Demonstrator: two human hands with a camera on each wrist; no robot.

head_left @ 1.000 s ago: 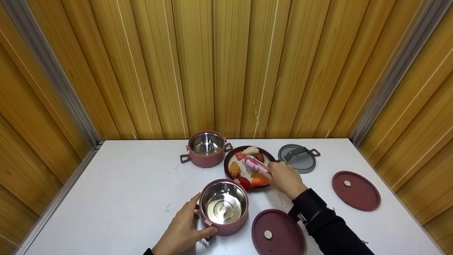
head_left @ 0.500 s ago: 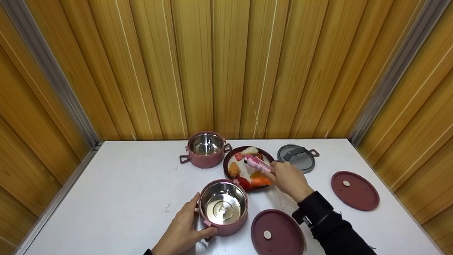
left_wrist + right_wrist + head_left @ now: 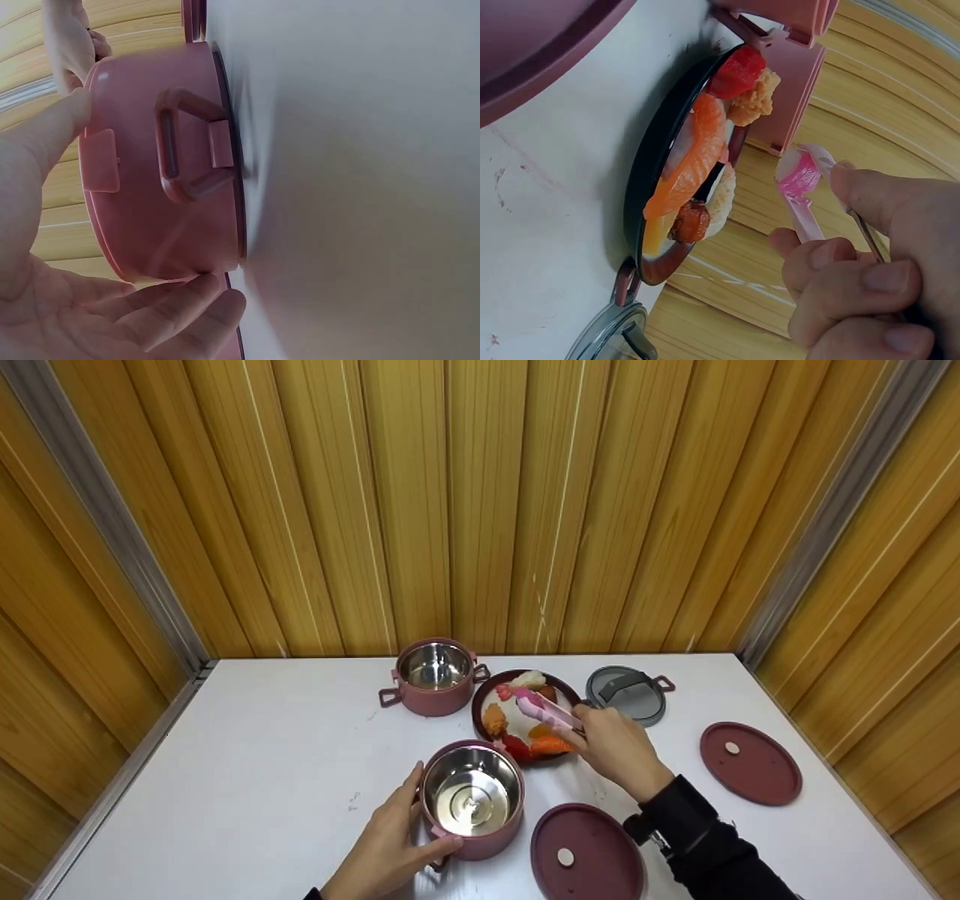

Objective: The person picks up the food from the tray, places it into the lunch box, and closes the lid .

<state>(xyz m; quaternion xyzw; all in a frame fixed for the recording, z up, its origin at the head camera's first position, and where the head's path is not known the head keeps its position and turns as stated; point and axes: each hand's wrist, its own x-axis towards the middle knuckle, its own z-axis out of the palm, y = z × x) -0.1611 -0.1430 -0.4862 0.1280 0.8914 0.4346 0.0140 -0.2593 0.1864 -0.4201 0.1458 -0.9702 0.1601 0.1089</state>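
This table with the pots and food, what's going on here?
A person's left-hand grip holds the near pot by its side and rim. The right-hand grip holds pale pink tongs, which seem to have a pink piece between their tips, raised over the dish of food. The near pot and far pot stand uncovered, bare steel showing inside.

looks like a small enclosed booth more than a room of a home; cannot be told with certainty if inside a lab or a workshop. is closed at the back and both sides by panels [image 3: 480, 510] with yellow-brown wood pattern, joined at the corners by grey metal profiles [image 3: 116, 510]. contains a plain white table [image 3: 247, 780], reaching to the back panels. shows pots [image 3: 486, 849] and a dish [image 3: 646, 172] of food [image 3: 701, 161], as from a kitchen.
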